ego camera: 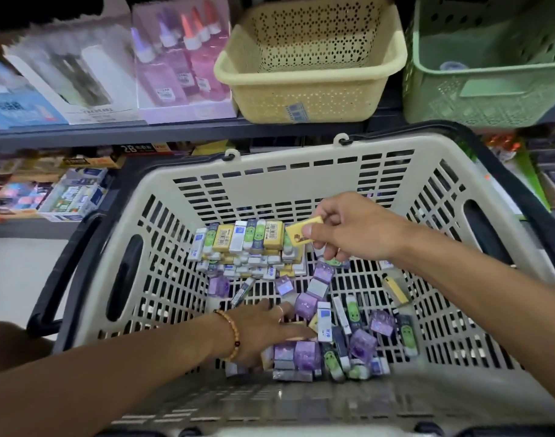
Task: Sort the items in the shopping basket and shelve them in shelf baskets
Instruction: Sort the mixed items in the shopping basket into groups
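- Slotted beige plastic shopping basket still holds many small erasers; the neat stacked block at its far wall could topple if bumped.
- Empty perforated cream shelf basket sits beside a green one; mis-sorting is likely.
- Left hand, fingers flat, presses loose erasers and may scatter them.
- Right hand pinches a yellow eraser by one end; it could slip.

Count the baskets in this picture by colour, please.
Yellow shelf basket: 1
Green shelf basket: 1
Beige shopping basket: 1
Total: 3
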